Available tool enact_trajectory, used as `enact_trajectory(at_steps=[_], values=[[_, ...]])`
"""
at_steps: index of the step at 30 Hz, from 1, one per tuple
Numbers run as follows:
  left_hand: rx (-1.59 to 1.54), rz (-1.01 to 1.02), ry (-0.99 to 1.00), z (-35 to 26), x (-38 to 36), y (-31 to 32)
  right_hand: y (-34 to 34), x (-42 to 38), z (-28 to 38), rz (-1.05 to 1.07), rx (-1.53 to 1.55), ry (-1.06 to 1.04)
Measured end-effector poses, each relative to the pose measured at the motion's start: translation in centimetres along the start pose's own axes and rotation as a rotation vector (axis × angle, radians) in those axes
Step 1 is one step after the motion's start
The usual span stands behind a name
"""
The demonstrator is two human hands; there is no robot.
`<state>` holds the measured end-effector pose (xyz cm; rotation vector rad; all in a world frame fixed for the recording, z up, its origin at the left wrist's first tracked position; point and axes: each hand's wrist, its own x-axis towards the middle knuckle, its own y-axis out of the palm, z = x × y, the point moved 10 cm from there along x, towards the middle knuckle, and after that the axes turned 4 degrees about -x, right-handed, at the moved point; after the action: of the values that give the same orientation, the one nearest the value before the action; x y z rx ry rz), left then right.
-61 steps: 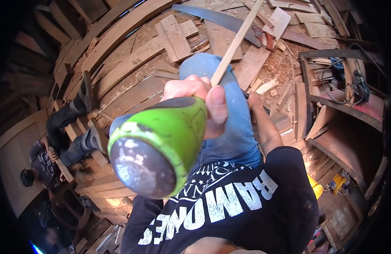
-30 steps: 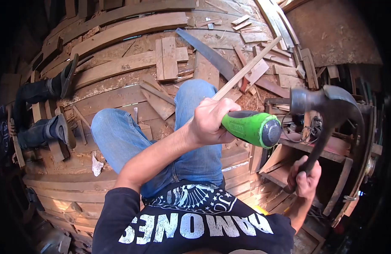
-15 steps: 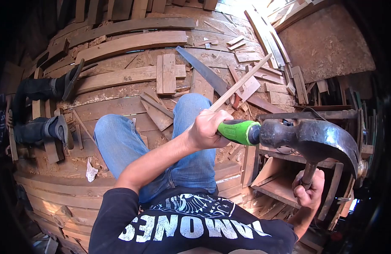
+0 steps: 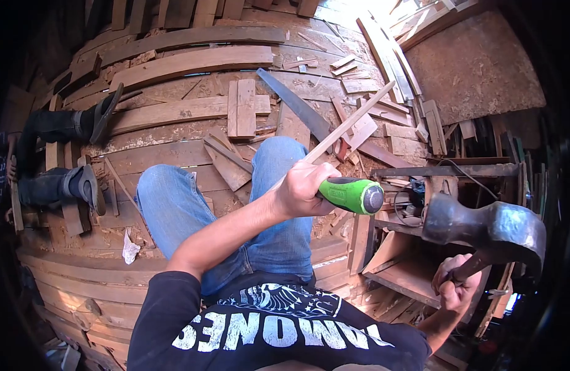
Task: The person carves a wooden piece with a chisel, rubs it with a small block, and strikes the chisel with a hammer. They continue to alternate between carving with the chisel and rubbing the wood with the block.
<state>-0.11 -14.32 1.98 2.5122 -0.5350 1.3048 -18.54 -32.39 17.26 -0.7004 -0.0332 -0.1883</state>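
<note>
My left hand [image 4: 306, 190] is closed around the green-and-black handle of a chisel [image 4: 350, 196], whose metal-capped end points up toward me. The chisel's blade is hidden below the hand. A pale wooden strip [image 4: 357, 117] runs behind this hand, over my right knee. On the right, my right hand [image 4: 456, 281] grips the handle of a claw hammer [image 4: 479, 226]. The hammer head is apart from the chisel's cap, to its right. My legs in jeans [image 4: 180, 201] are bent beneath my left arm.
A handsaw [image 4: 297, 108] lies ahead on the plank floor among boards [image 4: 192, 60] and offcuts. Another person's legs [image 4: 56, 127] are at the left. On the right stands a wooden shelf unit [image 4: 408, 281] with cables. A crumpled white scrap [image 4: 130, 247] lies at lower left.
The hammer has come away from the chisel's cap, moving right and slightly down with my right hand. My left hand and the chisel have stayed almost still.
</note>
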Motion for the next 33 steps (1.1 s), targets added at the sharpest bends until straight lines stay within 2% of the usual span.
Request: enact_trajectory(at_steps=[2,3,5,10,12,15,24,26,30,32,33], values=[[0.012,0.012,0.017,-0.2,0.0,0.2,-0.1,-0.1,1.0,-0.075,-0.319,-0.069],[0.010,0.014,0.020,-0.2,0.0,0.3,0.5,0.2,1.7,0.091,-0.660,-0.256],[-0.025,0.004,0.015,-0.2,0.0,0.2,-0.1,0.2,1.0,0.084,-0.649,-0.182],[0.006,0.015,0.031,-0.7,0.3,0.2,-0.8,-0.4,-0.2,-0.038,-0.079,0.001],[0.011,0.031,0.042,-1.0,0.4,0.5,-0.7,-0.2,-0.3,-0.051,-0.083,0.094],[-0.032,0.012,0.040,-1.7,1.1,0.6,-0.4,-0.7,-0.8,0.023,-0.215,-0.051],[-0.004,0.053,0.104,-1.9,1.0,1.0,0.3,-0.5,0.1,0.038,-0.368,-0.135],[0.007,0.054,0.113,-2.0,0.9,1.0,0.4,-0.7,-0.6,0.085,-0.310,-0.056],[0.016,0.047,0.127,-1.8,0.8,1.0,0.2,-1.4,-0.4,0.076,-0.316,-0.087],[-0.012,0.036,0.128,-1.8,0.6,0.9,-1.0,-2.0,-0.2,-0.091,-0.179,-0.044],[-0.008,0.032,0.124,-1.7,0.5,0.8,-1.1,-2.6,-0.8,-0.012,0.011,-0.070]])
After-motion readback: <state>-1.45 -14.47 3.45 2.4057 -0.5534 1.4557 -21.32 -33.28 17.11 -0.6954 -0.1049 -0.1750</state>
